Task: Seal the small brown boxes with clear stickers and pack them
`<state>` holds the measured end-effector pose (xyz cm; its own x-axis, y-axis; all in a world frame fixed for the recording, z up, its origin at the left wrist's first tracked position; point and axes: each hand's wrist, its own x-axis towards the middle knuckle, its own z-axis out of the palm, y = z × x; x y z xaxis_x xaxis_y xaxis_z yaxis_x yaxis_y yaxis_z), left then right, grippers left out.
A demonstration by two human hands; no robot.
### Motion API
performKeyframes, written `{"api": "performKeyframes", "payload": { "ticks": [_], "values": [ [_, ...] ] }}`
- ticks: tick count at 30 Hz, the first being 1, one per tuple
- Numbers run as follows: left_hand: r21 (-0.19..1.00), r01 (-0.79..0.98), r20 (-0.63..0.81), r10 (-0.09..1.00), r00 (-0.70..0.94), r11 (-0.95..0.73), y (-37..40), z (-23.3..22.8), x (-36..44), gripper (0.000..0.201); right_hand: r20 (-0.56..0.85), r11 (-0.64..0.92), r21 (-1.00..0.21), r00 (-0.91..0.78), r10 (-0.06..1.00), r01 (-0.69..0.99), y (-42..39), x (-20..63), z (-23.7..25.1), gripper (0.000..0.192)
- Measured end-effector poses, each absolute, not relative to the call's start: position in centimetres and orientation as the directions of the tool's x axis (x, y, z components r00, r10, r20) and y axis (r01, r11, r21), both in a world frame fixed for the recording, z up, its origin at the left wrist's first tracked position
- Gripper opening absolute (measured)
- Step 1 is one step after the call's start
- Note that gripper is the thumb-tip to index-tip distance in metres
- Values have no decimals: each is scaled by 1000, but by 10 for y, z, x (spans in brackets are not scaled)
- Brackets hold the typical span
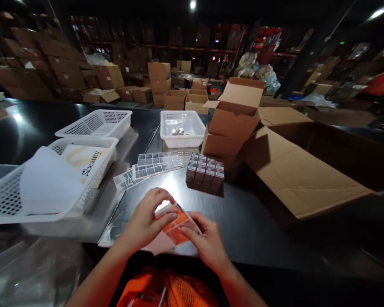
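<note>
Close to the table's near edge, my two hands are at a thin, shiny sticker sheet [179,231] marked with pale grid lines. It looks orange; whether that is print or a reflection I cannot tell. My right hand [208,241] pinches its right edge, thumb on top. At the upper left corner, my left hand [152,217] has its fingers curled and its thumb over the sheet. A pale pinkish piece [161,244] shows beneath. Beyond lie several grey gridded sticker sheets [156,165], overlapping, and a block of small dark boxes [205,170] with pale labels on top.
Left on the metal table stand a white basket [110,158] holding papers and another basket [115,123]. A white basket [195,141] with small items sits ahead. An open carton [228,128] and a large open carton [294,175] take up the right side.
</note>
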<state>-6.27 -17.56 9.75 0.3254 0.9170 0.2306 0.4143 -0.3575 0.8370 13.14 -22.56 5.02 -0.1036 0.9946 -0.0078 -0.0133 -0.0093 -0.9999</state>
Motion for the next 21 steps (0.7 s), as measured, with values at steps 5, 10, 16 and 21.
{"api": "performKeyframes", "payload": {
  "ticks": [5,10,16,21],
  "values": [
    [960,262,-23,910,414,-95,-166,92,-60,47,-130,-152,-970,-123,984,-188,-225,131,44,42],
    [982,161,-164,874,458,100,-159,91,-54,29,-162,-175,-976,-103,981,-131,-225,137,37,40],
    [978,173,-177,893,414,114,-159,90,-57,31,-180,-183,-976,-38,983,-118,-219,145,39,40],
    [983,155,-159,886,436,100,-158,88,-56,34,-208,-210,-966,-28,978,-152,-217,147,38,41]
  ]
}}
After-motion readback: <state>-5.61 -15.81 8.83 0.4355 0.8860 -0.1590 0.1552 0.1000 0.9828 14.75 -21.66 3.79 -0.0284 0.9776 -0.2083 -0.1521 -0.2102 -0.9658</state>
